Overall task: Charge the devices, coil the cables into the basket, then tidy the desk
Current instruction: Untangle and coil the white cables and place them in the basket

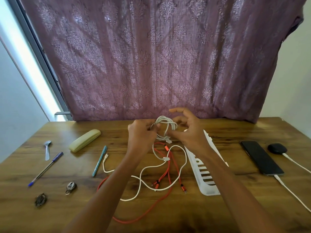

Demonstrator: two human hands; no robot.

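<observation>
Above the middle of the desk I hold a coiled white cable (165, 126) between both hands. My left hand (141, 135) pinches the coil's left side, and my right hand (188, 130) curls around its right side with the fingers partly spread. Under my hands lie a loose white cable (168, 165) and a red multi-plug cable (161, 195), tangled together. A white slotted basket (205, 179) lies on the desk under my right forearm. To the right, a black phone (261, 157) and a black earbud case (276, 148) each have a white charging cable plugged in.
On the left of the wooden desk (67, 207) lie a spoon (47, 149), a blue pen (45, 169), a cream case (85, 140), a teal pen (99, 160) and two small dark objects (71, 187). A purple curtain (151, 56) hangs behind the desk.
</observation>
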